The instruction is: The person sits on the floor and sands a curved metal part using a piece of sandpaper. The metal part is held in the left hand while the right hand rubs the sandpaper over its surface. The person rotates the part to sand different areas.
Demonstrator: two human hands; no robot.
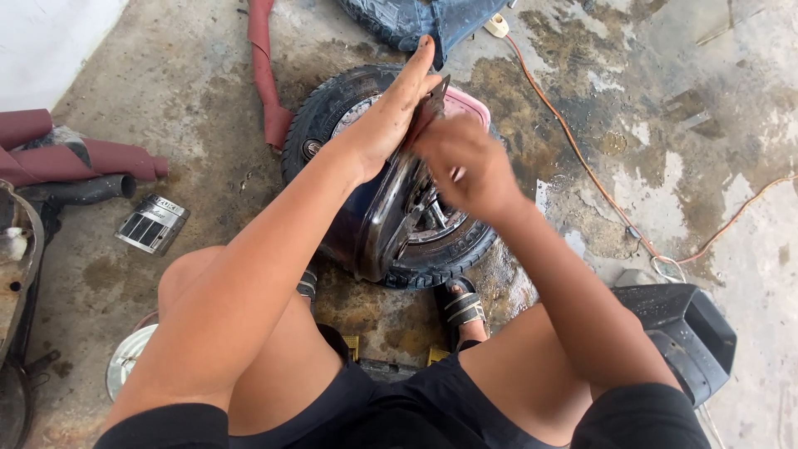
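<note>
On the stained concrete floor (208, 166), my left hand (391, 116) lies flat, fingers extended, steadying the dark curved metal panel (378, 220) over the black rubber tyre (320, 112); my right hand (465, 162) grips closed on a blurred small tool; I advise firm bracing.

Black shorts (399, 411), bare arms, black strapped sandals (462, 306).

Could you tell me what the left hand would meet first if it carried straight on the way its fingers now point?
The left hand points up the picture, past the tyre. It would probably first meet the dark blue panel lying on the concrete floor just beyond, though depth is hard to judge.
</note>
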